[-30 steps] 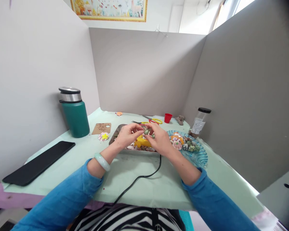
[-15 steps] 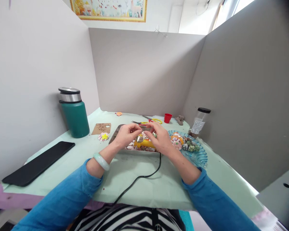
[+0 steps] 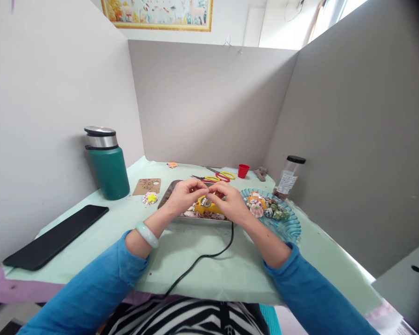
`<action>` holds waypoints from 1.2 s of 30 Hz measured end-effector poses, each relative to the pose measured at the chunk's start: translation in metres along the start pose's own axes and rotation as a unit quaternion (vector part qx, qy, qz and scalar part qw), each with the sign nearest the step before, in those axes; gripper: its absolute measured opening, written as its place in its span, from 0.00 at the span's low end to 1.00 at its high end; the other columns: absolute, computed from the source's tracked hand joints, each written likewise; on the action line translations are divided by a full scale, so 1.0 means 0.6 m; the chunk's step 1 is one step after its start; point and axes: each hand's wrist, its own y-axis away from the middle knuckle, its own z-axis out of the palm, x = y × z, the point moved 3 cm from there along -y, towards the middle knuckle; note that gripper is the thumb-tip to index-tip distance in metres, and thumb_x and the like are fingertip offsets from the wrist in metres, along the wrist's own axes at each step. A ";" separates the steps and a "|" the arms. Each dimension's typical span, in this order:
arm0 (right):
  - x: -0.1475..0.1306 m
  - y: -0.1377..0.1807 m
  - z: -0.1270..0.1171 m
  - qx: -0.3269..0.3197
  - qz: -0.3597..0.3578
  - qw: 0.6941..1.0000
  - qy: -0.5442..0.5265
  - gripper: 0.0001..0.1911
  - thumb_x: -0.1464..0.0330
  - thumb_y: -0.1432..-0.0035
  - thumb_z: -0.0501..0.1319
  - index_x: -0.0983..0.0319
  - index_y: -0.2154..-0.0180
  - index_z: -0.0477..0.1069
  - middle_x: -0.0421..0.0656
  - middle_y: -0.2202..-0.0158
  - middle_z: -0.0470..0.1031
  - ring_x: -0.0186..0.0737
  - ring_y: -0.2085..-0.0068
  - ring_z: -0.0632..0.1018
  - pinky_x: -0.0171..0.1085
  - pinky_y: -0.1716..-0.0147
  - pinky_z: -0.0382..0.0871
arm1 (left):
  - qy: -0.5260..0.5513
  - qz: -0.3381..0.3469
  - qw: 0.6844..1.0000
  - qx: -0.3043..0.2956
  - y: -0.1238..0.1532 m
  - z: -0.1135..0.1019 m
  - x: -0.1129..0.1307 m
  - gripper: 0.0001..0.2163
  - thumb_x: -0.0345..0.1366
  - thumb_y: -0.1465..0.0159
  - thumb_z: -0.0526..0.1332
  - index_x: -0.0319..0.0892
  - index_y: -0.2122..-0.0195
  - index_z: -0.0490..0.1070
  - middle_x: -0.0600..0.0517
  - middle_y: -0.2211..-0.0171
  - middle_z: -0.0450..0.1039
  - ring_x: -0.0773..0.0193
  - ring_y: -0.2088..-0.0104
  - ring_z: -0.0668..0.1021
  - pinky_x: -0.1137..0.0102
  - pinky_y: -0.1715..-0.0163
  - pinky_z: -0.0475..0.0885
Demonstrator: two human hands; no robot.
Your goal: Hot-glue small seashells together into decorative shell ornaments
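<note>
Above the metal tray (image 3: pixel 195 219), the fingertips of my left hand (image 3: pixel 186 195) and my right hand (image 3: pixel 230 199) meet in a pinch. Whatever they hold between them is too small to make out. Below my fingers a yellow tool (image 3: pixel 201 207), shaped like a glue gun, lies in the tray among many small pale and brown pieces. My right hand partly covers it. A black cord (image 3: pixel 209 256) runs from the tray's front edge toward my lap.
Left stand a green bottle (image 3: pixel 110 172), a black slab (image 3: pixel 57 237), a brown card (image 3: pixel 147 186) and a flower piece (image 3: pixel 150 198). Scissors (image 3: pixel 224 175) and a red cup (image 3: pixel 243 171) are behind. Right are a blue plate (image 3: pixel 293 228) with ornaments and a clear jar (image 3: pixel 288 179).
My right hand has moved slightly left and its fingertips have closed in on those of my left hand. Objects on the table stay put.
</note>
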 end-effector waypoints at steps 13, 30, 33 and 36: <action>0.009 -0.002 -0.004 0.019 0.143 0.981 -0.127 0.10 0.62 0.49 0.61 0.62 0.74 0.70 0.37 0.77 0.68 0.32 0.75 0.67 0.33 0.74 0.61 | 0.095 -0.073 0.993 -0.009 0.002 0.006 -0.005 0.14 0.46 0.43 0.61 0.39 0.67 0.69 0.54 0.72 0.68 0.72 0.78 0.68 0.74 0.77 0.66; 0.025 -0.006 -0.018 0.089 0.126 0.978 -0.139 0.12 0.59 0.44 0.57 0.62 0.68 0.70 0.40 0.73 0.71 0.33 0.75 0.69 0.33 0.74 0.65 | 0.206 -0.100 0.971 -0.065 0.003 0.013 -0.010 0.14 0.43 0.44 0.63 0.37 0.63 0.69 0.51 0.68 0.71 0.67 0.69 0.75 0.67 0.62 0.70; 0.023 -0.004 -0.022 0.133 0.077 0.985 -0.083 0.09 0.62 0.43 0.58 0.61 0.64 0.70 0.41 0.69 0.73 0.35 0.71 0.71 0.35 0.69 0.67 | 0.255 -0.113 0.958 -0.062 0.003 0.012 -0.015 0.14 0.44 0.44 0.63 0.37 0.64 0.68 0.50 0.66 0.71 0.67 0.69 0.75 0.66 0.61 0.71; 0.012 -0.001 -0.026 0.152 0.004 0.988 0.010 0.07 0.66 0.41 0.56 0.59 0.62 0.71 0.44 0.63 0.72 0.37 0.67 0.72 0.37 0.64 0.68 | 0.275 -0.120 0.952 -0.061 0.003 0.013 -0.020 0.14 0.44 0.44 0.63 0.38 0.66 0.68 0.51 0.68 0.69 0.68 0.71 0.74 0.67 0.63 0.71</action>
